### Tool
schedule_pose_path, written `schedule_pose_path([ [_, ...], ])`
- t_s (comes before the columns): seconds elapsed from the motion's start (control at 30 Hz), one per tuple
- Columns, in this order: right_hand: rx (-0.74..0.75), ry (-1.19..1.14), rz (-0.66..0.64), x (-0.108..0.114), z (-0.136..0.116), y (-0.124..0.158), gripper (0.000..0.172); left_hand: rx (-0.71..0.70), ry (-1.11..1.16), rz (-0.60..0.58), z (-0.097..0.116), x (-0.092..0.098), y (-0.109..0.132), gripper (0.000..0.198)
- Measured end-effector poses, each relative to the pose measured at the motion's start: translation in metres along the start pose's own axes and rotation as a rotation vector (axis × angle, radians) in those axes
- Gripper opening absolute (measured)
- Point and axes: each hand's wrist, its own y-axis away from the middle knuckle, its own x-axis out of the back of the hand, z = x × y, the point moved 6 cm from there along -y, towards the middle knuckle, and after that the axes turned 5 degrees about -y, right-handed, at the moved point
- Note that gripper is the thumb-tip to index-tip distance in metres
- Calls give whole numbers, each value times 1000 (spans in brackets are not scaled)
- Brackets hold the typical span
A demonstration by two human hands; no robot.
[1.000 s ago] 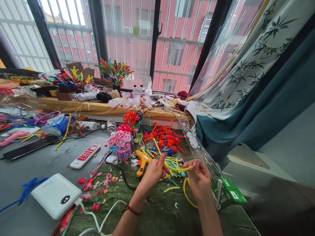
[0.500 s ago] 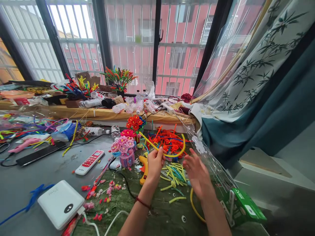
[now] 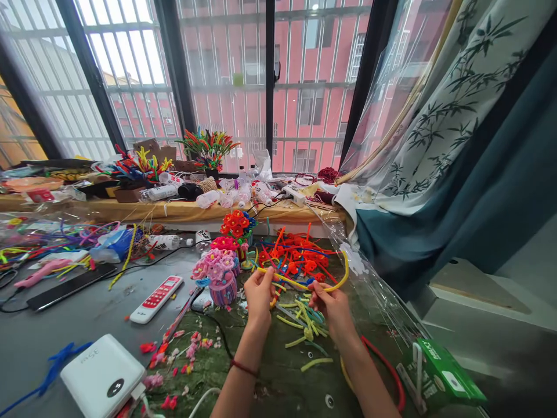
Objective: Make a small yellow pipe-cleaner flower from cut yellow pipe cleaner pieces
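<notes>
A yellow pipe cleaner [image 3: 347,268] stretches between my two hands, its far right end curling upward. Near its left end, my left hand [image 3: 259,296] pinches it between thumb and fingers. Farther along, my right hand [image 3: 334,310] is closed on the same pipe cleaner. Below and between the hands lie cut yellow-green pipe cleaner pieces [image 3: 304,325]. Beyond them sits a heap of red pipe cleaner flowers [image 3: 300,252]. Left of my left hand stands a striped pot [image 3: 223,290] topped with pink flowers [image 3: 215,266]. A yellow glue gun is mostly hidden behind my left hand.
A white power bank [image 3: 102,377] with a cable and a red-buttoned remote [image 3: 156,299] lie at left. A green box [image 3: 452,371] stands at lower right. Bottles and colourful bundles crowd the windowsill [image 3: 183,210]. Plastic sheeting [image 3: 383,296] hangs along the right edge.
My right hand, open and apart before, has closed on the yellow pipe cleaner. My left hand has shifted slightly left and lower. A red pipe cleaner now shows beside my right forearm.
</notes>
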Motion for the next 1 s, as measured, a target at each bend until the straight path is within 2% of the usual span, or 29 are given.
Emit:
schedule_pose_path([
  [0.1, 5, -45, 18, 0, -1, 2, 38, -63, 38, 3, 9, -1, 5, 43],
  [0.23, 1, -72, -19, -18, 4, 8, 40, -71, 1, -134, 13, -23, 21, 52],
  [0.37, 50, -65, 5, -24, 4, 11, 39, -85, -117, -235, 12, -42, 35, 50],
  [0.47, 129, -69, 75, -14, -9, 10, 37, -130, -246, -229, 10, -46, 41, 45],
  [0.57, 217, -73, 142, 0, -28, 10, 35, -193, -447, -229, 5, -49, 54, 28],
  [0.67, 289, -47, 172, 8, -45, 13, 34, -245, -694, -336, -8, -63, 78, 11],
  [0.87, 398, 58, 207, 16, -75, 23, 33, -214, -1010, -557, -48, -108, 132, 24],
  [1.0, 463, 127, 222, 22, -95, 35, 29, -179, -1038, -597, -69, -136, 144, 30],
])
